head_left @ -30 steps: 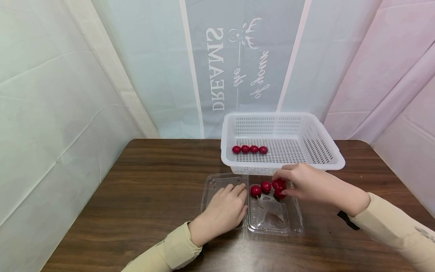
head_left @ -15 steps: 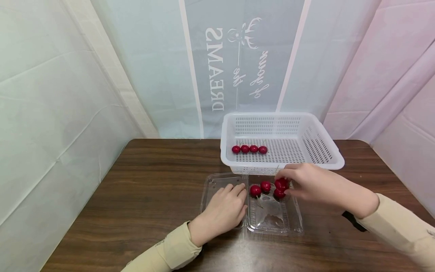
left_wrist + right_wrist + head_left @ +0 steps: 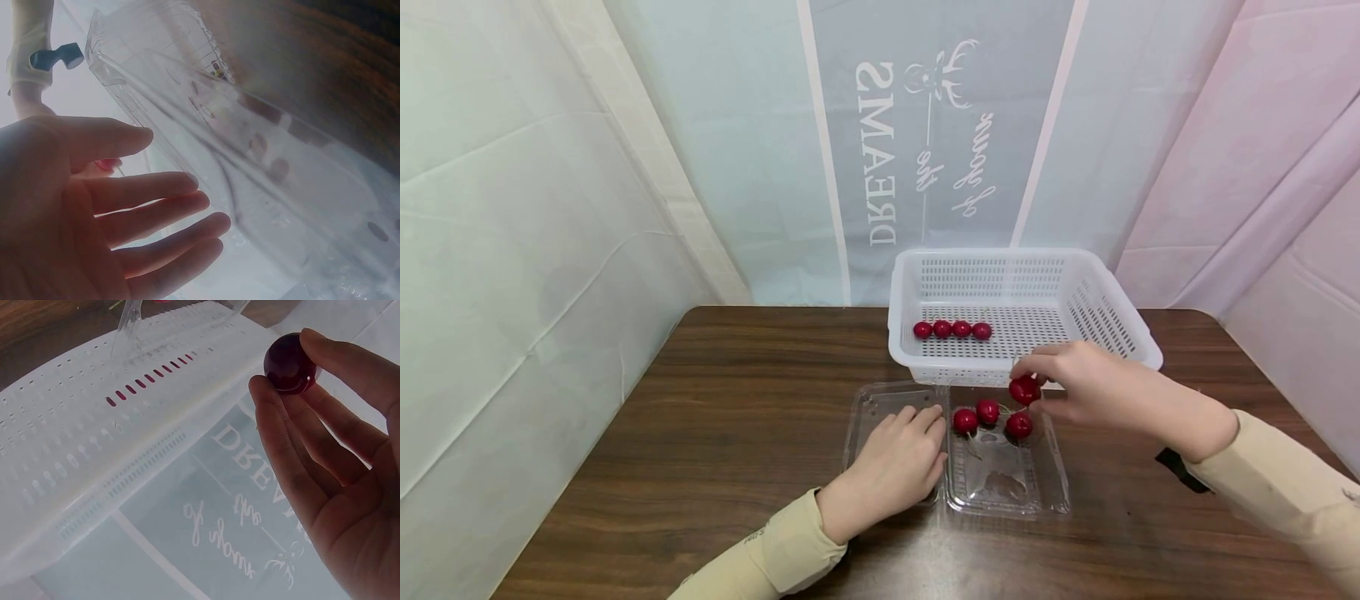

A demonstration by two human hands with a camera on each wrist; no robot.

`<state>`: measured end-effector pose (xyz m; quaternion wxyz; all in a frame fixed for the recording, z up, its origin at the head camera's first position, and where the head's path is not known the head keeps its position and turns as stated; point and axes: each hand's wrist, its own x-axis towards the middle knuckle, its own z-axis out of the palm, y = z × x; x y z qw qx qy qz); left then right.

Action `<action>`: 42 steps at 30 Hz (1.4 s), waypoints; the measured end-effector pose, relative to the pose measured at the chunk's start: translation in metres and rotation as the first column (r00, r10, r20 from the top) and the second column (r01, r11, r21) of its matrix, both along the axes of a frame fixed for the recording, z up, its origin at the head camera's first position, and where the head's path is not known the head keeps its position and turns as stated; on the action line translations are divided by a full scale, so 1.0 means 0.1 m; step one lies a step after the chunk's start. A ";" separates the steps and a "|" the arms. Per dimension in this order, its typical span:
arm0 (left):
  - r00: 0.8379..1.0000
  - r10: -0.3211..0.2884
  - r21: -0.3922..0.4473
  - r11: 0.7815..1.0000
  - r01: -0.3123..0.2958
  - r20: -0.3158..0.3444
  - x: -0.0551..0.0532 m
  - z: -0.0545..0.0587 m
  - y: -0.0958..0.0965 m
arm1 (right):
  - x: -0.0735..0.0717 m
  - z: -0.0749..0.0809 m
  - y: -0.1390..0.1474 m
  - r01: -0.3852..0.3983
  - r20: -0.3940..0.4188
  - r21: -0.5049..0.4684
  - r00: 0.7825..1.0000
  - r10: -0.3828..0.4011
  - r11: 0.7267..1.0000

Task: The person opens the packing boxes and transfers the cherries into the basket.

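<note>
My right hand point(image 3: 1078, 387) pinches a dark red cherry point(image 3: 1024, 390) between thumb and fingertips, above the back right of the clear plastic clamshell box point(image 3: 1000, 492). In the right wrist view the same cherry point(image 3: 290, 364) shows round and glossy at the fingertips. Three more cherries point(image 3: 965, 421) with stems lie in the box's right half. My left hand point(image 3: 891, 462) rests over the box's left half, fingers extended. The left wrist view shows that hand point(image 3: 144, 206) with fingers spread beside the clear plastic wall point(image 3: 212, 150), nothing in its grasp.
A white slotted plastic basket point(image 3: 1022, 367) stands directly behind the box, near the table's back edge. Several cherries point(image 3: 951, 330) sit in a row at its left side. The brown wooden table point(image 3: 722, 433) ends at a printed curtain point(image 3: 880, 150) behind it.
My right hand has lifted a cherry up and slightly away from the others in the box, toward the basket. The left hand has stayed in place.
</note>
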<state>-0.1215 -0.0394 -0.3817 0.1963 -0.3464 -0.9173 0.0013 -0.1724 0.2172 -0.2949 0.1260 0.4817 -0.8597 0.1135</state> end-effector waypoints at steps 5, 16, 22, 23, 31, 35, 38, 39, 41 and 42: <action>1.000 0.001 -0.002 1.000 -0.001 0.005 0.00 0.01 0.00 | -0.04 0.01 0.00 0.023 -0.001 0.012 1.000 -0.023 1.000; 1.000 0.003 -0.003 1.000 -0.003 0.007 -0.01 0.00 0.00 | -0.17 0.04 0.02 0.035 -0.026 0.012 0.999 -0.035 0.999; 1.000 0.001 -0.001 1.000 -0.001 0.004 -0.01 0.00 0.00 | -0.25 0.06 0.02 0.007 -0.024 -0.018 1.000 -0.007 1.000; 1.000 -0.001 0.000 1.000 0.001 0.004 -0.01 0.00 0.00 | -0.27 0.06 0.01 0.007 -0.021 -0.021 1.000 -0.007 1.000; 1.000 -0.011 0.006 1.000 0.011 0.009 -0.01 0.00 -0.01 | -0.34 0.09 0.01 0.047 0.021 0.007 0.999 -0.047 0.999; 1.000 -0.008 0.003 1.000 0.008 -0.001 -0.01 0.00 0.00 | -0.38 0.11 0.00 0.060 0.043 0.015 0.997 -0.060 0.998; 1.000 -0.007 0.002 1.000 0.007 -0.005 -0.01 0.00 0.00 | -0.42 0.11 -0.01 0.065 0.052 0.018 0.996 -0.066 0.998; 1.000 -0.007 0.002 1.000 0.007 -0.005 -0.01 0.00 0.00 | -0.44 0.11 -0.01 0.064 0.056 0.018 0.996 -0.065 0.998; 1.000 -0.006 0.001 1.000 0.006 -0.005 -0.01 -0.01 0.00 | -0.48 0.11 -0.01 0.057 0.059 0.019 0.997 -0.058 0.998; 1.000 -0.006 0.001 1.000 0.006 -0.006 -0.01 -0.01 0.00 | -0.50 0.11 -0.01 0.057 0.061 0.021 0.996 -0.059 0.998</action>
